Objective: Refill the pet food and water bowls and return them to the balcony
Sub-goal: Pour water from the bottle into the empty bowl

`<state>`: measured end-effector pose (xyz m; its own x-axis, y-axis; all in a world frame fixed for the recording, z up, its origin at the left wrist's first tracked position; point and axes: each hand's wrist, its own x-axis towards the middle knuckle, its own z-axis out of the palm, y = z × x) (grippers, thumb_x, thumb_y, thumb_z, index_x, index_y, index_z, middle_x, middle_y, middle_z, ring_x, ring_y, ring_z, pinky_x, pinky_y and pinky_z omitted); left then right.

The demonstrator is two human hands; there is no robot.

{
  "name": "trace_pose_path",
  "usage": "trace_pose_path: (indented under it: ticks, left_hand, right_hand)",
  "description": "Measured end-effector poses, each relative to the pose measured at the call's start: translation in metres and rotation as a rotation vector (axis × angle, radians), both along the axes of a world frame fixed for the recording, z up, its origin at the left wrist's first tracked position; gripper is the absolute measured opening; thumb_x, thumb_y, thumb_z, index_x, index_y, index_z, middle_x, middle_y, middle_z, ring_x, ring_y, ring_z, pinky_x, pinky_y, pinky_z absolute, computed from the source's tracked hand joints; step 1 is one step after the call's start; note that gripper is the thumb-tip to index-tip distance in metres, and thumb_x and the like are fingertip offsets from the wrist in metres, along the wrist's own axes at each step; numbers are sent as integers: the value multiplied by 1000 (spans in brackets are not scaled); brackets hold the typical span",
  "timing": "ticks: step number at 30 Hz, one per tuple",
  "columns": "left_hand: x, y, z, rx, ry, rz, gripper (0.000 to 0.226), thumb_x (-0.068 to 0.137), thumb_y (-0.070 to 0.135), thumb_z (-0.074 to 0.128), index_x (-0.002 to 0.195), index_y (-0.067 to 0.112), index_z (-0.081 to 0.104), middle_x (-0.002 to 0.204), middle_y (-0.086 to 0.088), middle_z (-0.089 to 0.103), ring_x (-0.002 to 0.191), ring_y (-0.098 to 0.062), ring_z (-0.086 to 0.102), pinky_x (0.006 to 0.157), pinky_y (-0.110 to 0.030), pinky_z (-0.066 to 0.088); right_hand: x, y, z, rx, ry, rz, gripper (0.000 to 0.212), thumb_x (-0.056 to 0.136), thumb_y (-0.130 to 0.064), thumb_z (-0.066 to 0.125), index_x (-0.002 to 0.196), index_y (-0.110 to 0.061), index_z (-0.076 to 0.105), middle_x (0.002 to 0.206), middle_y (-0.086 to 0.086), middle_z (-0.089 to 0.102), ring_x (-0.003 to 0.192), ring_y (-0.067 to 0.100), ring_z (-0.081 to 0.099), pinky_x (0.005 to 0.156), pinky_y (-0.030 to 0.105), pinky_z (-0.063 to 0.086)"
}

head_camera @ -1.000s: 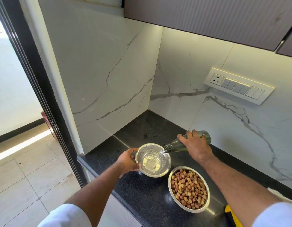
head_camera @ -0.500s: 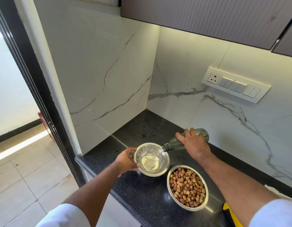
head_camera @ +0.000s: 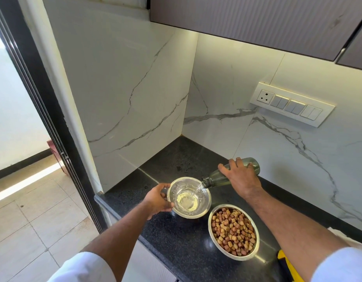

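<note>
We keep the pour going: as half a second ago, the bottle lies tilted in our right hand, fingers wrapped round it, neck over the water bowl. Left hand grips the rim on the worktop. Water pooled, level low. Food bowl sits filled just beside. Judgement: pour unfinished; both bowls not yet returned to the balcony.

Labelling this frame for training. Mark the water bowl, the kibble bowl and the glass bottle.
water bowl (head_camera: 207,197): head view, on its right inner wall.
kibble bowl (head_camera: 256,245): head view, on its steel rim at the right.
glass bottle (head_camera: 215,178): head view, on its neck, just behind the mouth.
</note>
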<state>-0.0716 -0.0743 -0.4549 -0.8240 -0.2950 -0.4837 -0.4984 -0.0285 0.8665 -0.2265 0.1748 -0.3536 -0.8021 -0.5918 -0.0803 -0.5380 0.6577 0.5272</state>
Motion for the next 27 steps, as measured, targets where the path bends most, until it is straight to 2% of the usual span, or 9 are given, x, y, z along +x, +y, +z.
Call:
trace_pose_path:
  ticks: [4, 11, 15, 20, 24, 27]
  left_hand:
    - [-1, 0, -1, 6, 0, -3, 78, 77, -11, 81, 142, 23, 54, 112, -10, 65, 95, -25, 74, 72, -35, 66]
    - [-1, 0, -1, 6, 8, -5, 77, 78, -11, 80, 142, 22, 53, 112, -9, 66, 96, -24, 73, 68, -31, 65]
    - [-2, -1, -5, -11, 13, -8, 79, 76, -12, 81, 142, 22, 54, 110, -10, 67, 98, -25, 73, 74, -37, 66]
    - [-3, -3, -7, -27, 13, -26, 78, 76, -10, 82, 141, 24, 54, 112, -11, 67, 99, -26, 74, 77, -40, 66]
    - [-3, -7, -8, -95, 27, -51, 77, 74, -7, 85, 139, 24, 57, 117, -9, 65, 103, -25, 71, 71, -32, 66]
    - [-5, -11, -9, -207, 35, -80, 71, 74, 4, 89, 135, 24, 60, 117, -3, 66, 104, -18, 68, 76, -28, 64]
  right_hand:
    - [0, 0, 0, 7, 13, 5, 98, 83, -26, 83, 157, -32, 19, 153, 18, 39, 144, 38, 38, 103, 58, 52]
    - [0, 1, -3, -1, 12, -1, 97, 84, -26, 83, 157, -32, 19, 154, 18, 38, 145, 38, 36, 103, 58, 52]
    - [0, 3, -6, -26, -4, -22, 98, 84, -25, 83, 157, -33, 19, 155, 17, 37, 146, 38, 36, 104, 58, 51]
    - [6, 8, -18, -175, -72, -82, 94, 85, -25, 81, 156, -36, 21, 153, 12, 42, 143, 33, 40, 103, 53, 53]
    - [11, 13, -31, -334, -102, -118, 92, 82, -35, 83, 154, -35, 25, 149, 7, 49, 137, 28, 47, 100, 47, 56]
    - [12, 16, -37, -470, -126, -168, 91, 82, -42, 83, 153, -34, 27, 144, 4, 53, 130, 24, 52, 93, 43, 59]
